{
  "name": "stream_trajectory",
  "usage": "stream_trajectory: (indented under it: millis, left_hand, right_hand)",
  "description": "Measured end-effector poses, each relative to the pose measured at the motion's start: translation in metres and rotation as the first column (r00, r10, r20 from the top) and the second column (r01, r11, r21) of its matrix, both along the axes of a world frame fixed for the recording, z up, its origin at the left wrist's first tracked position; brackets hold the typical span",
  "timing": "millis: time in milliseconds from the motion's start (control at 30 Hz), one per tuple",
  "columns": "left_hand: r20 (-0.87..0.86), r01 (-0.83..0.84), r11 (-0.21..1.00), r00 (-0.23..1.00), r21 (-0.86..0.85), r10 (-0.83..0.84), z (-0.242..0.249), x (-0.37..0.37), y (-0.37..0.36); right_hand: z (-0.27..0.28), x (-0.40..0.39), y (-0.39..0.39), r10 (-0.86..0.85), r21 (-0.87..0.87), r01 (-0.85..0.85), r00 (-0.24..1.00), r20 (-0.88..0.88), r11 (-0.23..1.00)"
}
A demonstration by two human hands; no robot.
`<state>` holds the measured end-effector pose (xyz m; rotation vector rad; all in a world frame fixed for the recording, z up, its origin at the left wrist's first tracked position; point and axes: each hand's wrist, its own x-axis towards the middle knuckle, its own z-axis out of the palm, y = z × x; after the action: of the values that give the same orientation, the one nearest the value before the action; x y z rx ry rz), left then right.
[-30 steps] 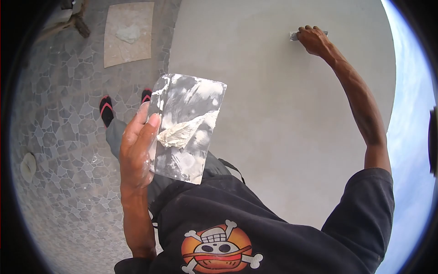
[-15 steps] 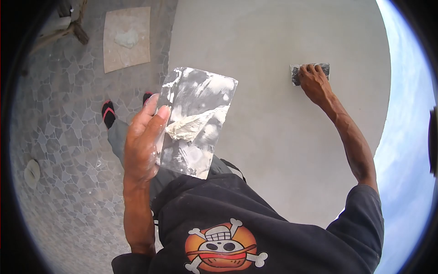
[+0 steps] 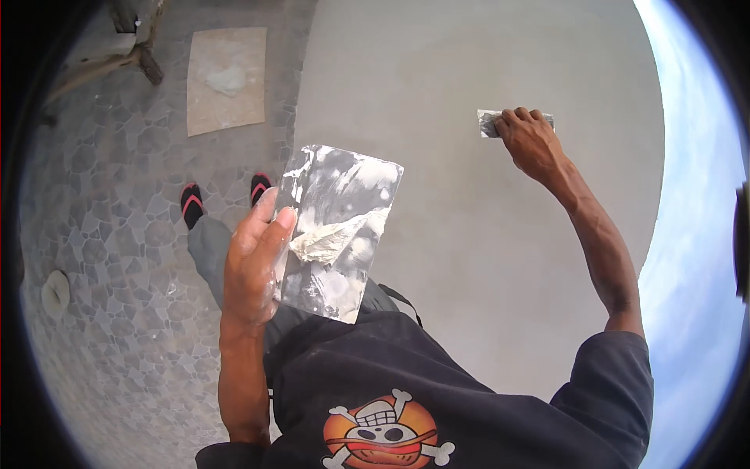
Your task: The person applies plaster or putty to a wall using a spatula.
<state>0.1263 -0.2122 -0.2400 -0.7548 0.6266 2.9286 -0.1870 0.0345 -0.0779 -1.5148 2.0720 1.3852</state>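
My left hand grips the left edge of a flat dark plate, its thumb on top. The plate is smeared with white paste, and a thicker lump of paste lies near its middle. At the upper right, my right hand is closed on a small flat blade spotted with white. That blade lies against the smooth grey wall; my fingers cover part of it.
On the stone-patterned floor lies a beige board with a white patch of paste. A wooden frame stands at the upper left. A round pale object is at the far left. My feet in sandals are below the board.
My right hand and its blade have shifted slightly left along the wall, and the blade looks narrower. The plate in my left hand sits lower in view, and the floor and board have also shifted down.
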Motion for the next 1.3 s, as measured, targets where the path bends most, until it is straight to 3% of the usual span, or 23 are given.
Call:
stream_trajectory:
  millis: [67,133,333,467,667,700,933,1100,1200,1300]
  left_hand:
    - [0.101,-0.031,1.0,0.994,0.004,0.03,0.007,0.0,0.003]
    - [0.157,-0.053,0.999,0.986,0.006,0.051,0.011,0.001,0.007]
    - [0.137,-0.063,0.997,0.989,0.047,0.057,0.008,0.009,0.008]
    - [0.199,-0.06,0.998,0.978,-0.005,0.06,0.015,0.006,0.006]
    - [0.151,-0.024,1.0,0.988,-0.013,0.026,0.011,0.001,0.002]
    - [0.149,-0.024,1.0,0.988,-0.015,0.026,0.012,0.001,0.002]
    - [0.057,-0.002,1.0,0.998,0.008,0.002,0.002,-0.001,-0.001]
    - [0.035,0.017,1.0,0.999,-0.013,-0.017,0.001,-0.002,-0.004]
    - [0.043,-0.004,1.0,0.999,-0.004,0.004,0.001,-0.001,-0.001]
    - [0.075,0.005,1.0,0.997,-0.013,-0.004,0.002,0.001,0.0]
  right_hand:
    - [-0.027,-0.054,-0.021,-0.04,0.077,0.051,0.988,-0.146,0.996]
    - [-0.052,-0.097,-0.03,-0.013,0.132,0.036,0.984,-0.177,0.991]
    - [-0.095,-0.129,-0.013,0.044,0.218,-0.038,0.999,-0.023,0.975]
    - [-0.098,-0.119,0.02,0.084,0.213,-0.075,0.996,-0.034,0.974]
    - [-0.084,-0.055,0.045,0.173,0.216,-0.158,0.983,-0.054,0.963]
    - [-0.078,-0.04,0.047,0.091,0.195,-0.084,0.995,-0.029,0.977]
    - [-0.051,0.059,0.096,0.09,0.163,-0.088,0.996,-0.005,0.983]
    - [-0.032,0.091,0.088,-0.167,0.279,0.115,0.971,0.171,0.953]
    - [-0.027,0.038,0.035,0.041,-0.043,-0.04,0.999,0.029,0.998]
    - [-0.031,-0.048,0.009,0.102,0.012,-0.102,0.974,-0.2,0.995]
